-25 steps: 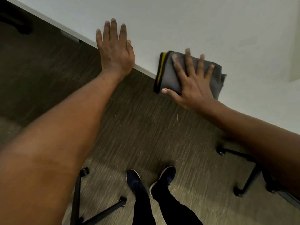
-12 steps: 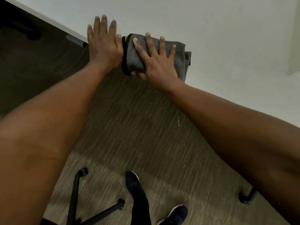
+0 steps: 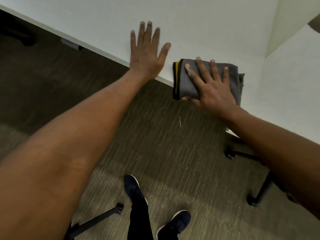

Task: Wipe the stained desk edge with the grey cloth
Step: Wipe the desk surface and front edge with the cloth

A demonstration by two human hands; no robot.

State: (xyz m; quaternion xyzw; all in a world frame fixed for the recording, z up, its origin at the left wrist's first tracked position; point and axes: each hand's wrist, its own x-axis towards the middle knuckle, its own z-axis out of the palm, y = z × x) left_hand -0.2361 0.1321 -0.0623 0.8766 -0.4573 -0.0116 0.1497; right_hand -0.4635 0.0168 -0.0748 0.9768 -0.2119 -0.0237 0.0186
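Observation:
A folded grey cloth [image 3: 189, 84] with a yellow and black hem lies over the front edge of the white desk [image 3: 199, 28]. My right hand [image 3: 210, 85] presses flat on top of it, fingers spread, thumb curled under the cloth below the desk edge. My left hand [image 3: 147, 54] rests flat on the desk top just left of the cloth, fingers apart, holding nothing. A gap of bare desk separates the two hands. No stain shows clearly on the edge.
Below the desk is grey-brown carpet [image 3: 155, 144] with a small stick [image 3: 180, 121] on it. Black chair legs with castors stand at lower left [image 3: 103, 215] and at right [image 3: 259, 187]. My two dark shoes [image 3: 136, 189] are at the bottom. A white partition [image 3: 285, 32] rises at right.
My right hand has slid the cloth to the right along the desk edge, away from my left hand, which it was touching half a second ago. The left hand stays flat on the desk.

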